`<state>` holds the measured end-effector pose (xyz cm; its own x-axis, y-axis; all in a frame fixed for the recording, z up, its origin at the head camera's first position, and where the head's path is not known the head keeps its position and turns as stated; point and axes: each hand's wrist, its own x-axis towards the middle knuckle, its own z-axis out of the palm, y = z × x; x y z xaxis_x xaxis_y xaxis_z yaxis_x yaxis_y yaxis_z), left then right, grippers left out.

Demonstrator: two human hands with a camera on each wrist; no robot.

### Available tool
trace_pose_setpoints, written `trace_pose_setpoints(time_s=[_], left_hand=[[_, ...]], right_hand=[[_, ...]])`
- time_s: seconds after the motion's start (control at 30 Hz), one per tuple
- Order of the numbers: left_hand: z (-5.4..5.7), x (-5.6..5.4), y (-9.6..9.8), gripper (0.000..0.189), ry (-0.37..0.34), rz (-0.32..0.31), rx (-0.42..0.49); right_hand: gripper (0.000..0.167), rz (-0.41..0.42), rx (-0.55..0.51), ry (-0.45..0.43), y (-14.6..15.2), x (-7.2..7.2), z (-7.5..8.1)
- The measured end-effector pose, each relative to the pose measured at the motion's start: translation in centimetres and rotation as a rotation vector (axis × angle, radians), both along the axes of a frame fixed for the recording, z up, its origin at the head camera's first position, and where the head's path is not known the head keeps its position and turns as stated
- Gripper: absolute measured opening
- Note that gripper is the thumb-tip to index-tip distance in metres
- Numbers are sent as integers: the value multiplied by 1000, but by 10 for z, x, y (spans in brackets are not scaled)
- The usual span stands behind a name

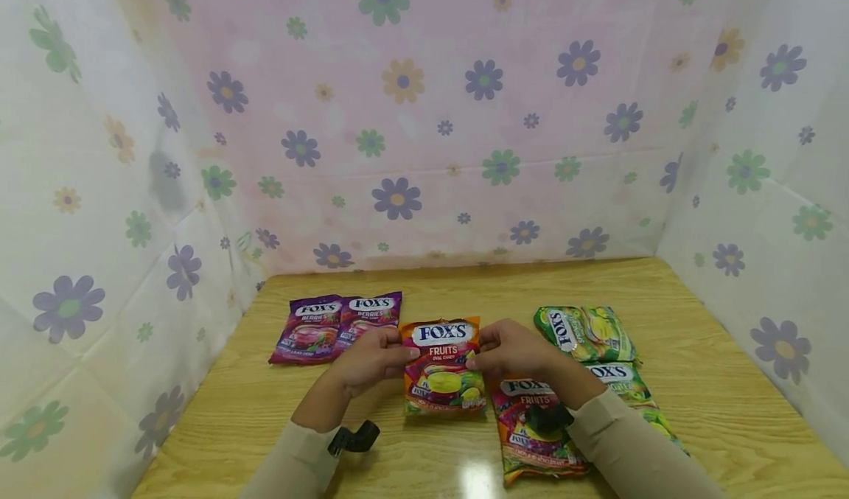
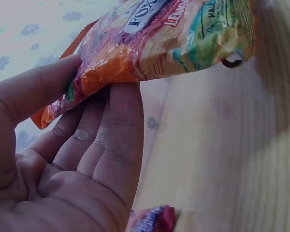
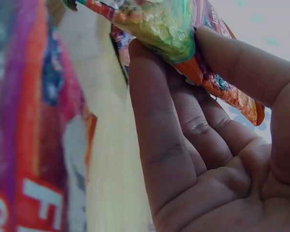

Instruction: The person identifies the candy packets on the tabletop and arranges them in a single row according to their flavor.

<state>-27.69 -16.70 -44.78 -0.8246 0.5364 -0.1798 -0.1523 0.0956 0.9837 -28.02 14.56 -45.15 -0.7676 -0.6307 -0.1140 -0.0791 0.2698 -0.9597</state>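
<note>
A red and orange Fox's Fruits candy bag (image 1: 443,370) is held upright between both hands over the middle of the table. My left hand (image 1: 371,363) pinches its left side, thumb in front and fingers behind. On the opposite side my right hand (image 1: 514,348) grips it the same way. The left wrist view shows the left thumb (image 2: 43,84) on the bag's front, fingers under its back. In the right wrist view the right thumb (image 3: 237,60) presses the bag's edge. Below my right forearm lies a second Fruits bag (image 1: 530,451), partly covered by the wrist.
Two purple Berries candy bags (image 1: 308,333) lie overlapping at the back left of the wooden table (image 1: 265,425). To the right are a green candy bag (image 1: 587,333) and further green packaging (image 1: 623,381), partly hidden by my right arm. Flowered cloth (image 1: 431,152) walls the back and sides.
</note>
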Motion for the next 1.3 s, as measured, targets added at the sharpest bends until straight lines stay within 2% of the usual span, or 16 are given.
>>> trace_pose_setpoints(time_s=[0.1, 0.17, 0.37, 0.5, 0.6, 0.8, 0.9, 1.07, 1.3], left_hand=[[5, -1, 1, 48, 10, 14, 9], [8, -1, 2, 49, 9, 30, 30], [14, -2, 2, 66, -15, 75, 113], [19, -1, 1, 79, -40, 73, 154], [22, -1, 1, 82, -48, 69, 181], [28, -5, 3, 76, -21, 84, 235], [32, -7, 4, 70, 1, 101, 261], [37, -10, 6, 62, 28, 147, 285], [43, -13, 10, 57, 35, 241, 284]], right_hand=[[28, -26, -7, 7, 2, 0, 4], [25, -40, -30, -6, 2, 0, 8], [23, -85, -106, -40, 6, -3, 20], [22, -110, -125, -40, 7, -6, 26], [26, -122, -158, -62, 8, -8, 30], [54, -184, -212, -100, 6, -11, 36], [61, -226, -223, -106, 3, -13, 39], [53, -256, -254, -91, -1, -14, 48], [47, -350, -299, -81, -7, -16, 55]])
